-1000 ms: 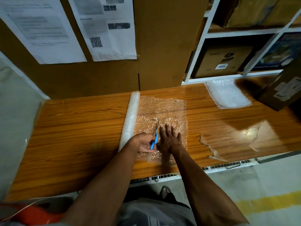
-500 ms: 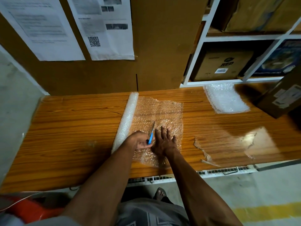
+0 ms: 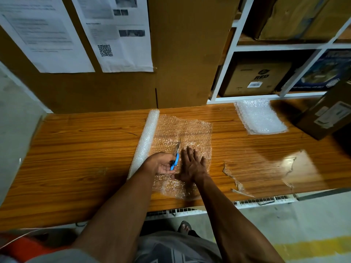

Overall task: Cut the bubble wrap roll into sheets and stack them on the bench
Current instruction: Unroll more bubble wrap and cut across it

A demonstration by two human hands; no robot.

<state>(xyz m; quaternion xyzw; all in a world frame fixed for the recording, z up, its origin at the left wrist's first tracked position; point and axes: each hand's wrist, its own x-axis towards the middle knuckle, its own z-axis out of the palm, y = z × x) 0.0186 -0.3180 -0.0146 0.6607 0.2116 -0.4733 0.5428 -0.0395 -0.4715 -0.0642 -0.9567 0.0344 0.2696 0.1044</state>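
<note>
Already partway through a cut: left hand [image 3: 161, 164] curled round the blue handles of the scissors [image 3: 175, 158], blades pointing away from the body along the unrolled bubble wrap sheet [image 3: 186, 133]. Right hand [image 3: 191, 166] just to the right of that grip, fingers straight and pressing flat on the sheet, probably to keep the slippery film taut and still while the blades travel. Bubble wrap roll [image 3: 146, 141] just left of the scissor grip, lying lengthwise on the worktop [image 3: 76, 158], close enough for the sheet to stay joined until the cut reaches the far edge. Near end of the sheet overhanging the front edge below both hands. Further right and farther back, well apart from the hands, a stack of cut sheets [image 3: 261, 118] waiting for the next one. Beyond that, a cardboard box [image 3: 326, 114] at the worktop's right end. Between pressing hand and stack, torn clear film scraps [image 3: 237, 179] stuck to the wood; likely a snag for a sheet dragged across, so lifting looks safer. Blade opening too small to judge.
</note>
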